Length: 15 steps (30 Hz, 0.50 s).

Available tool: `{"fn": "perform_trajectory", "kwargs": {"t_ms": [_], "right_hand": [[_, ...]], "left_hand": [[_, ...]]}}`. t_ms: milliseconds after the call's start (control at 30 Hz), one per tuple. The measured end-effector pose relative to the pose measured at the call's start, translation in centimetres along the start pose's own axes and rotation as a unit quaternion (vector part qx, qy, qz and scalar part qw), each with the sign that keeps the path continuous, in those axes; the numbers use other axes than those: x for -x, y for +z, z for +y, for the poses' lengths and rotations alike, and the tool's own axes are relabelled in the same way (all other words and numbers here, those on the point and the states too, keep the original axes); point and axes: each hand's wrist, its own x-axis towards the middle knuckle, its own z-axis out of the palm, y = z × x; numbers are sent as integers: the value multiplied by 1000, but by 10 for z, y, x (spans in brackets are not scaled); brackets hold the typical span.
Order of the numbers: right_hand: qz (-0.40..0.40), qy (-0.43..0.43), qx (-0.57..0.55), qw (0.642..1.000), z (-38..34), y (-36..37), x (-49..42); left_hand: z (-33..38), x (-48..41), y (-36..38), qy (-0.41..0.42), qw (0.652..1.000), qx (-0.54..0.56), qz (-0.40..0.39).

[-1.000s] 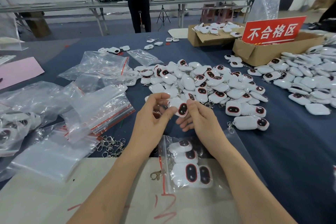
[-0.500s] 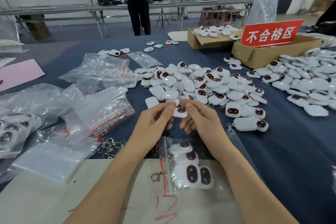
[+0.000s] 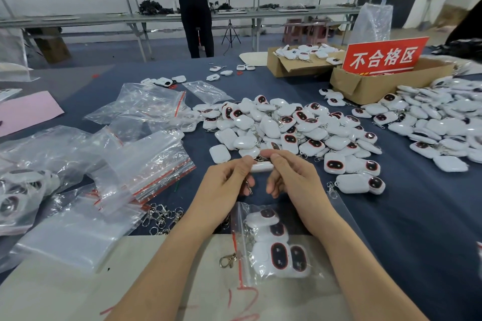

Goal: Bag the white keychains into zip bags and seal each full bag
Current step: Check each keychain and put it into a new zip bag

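While the zip bag (image 3: 280,242) is lying on the near counter (image 3: 417,229), the left hand (image 3: 224,185) and right hand (image 3: 292,177) are pinching one keychain (image 3: 261,166) between them, just above it.

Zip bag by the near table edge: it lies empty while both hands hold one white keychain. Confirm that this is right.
Wrong on one count: the zip bag is not empty. The head view shows several keychains already inside it. The rest stands: the left hand and right hand hold one white keychain between their fingers.
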Motion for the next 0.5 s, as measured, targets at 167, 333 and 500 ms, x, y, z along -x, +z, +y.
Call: {"fn": "perform_trajectory", "kwargs": {"t_ms": [167, 333, 500], "right_hand": [[-20, -3, 11, 1000, 0, 5, 1], [-40, -9, 47, 998, 3, 6, 2], [-91, -29, 198, 976, 2, 7, 4]], "left_hand": [[6, 6, -2, 27, 996, -63, 61], [18, 21, -34, -21, 982, -135, 132], [11, 70, -53, -121, 975, -176, 60]]}}
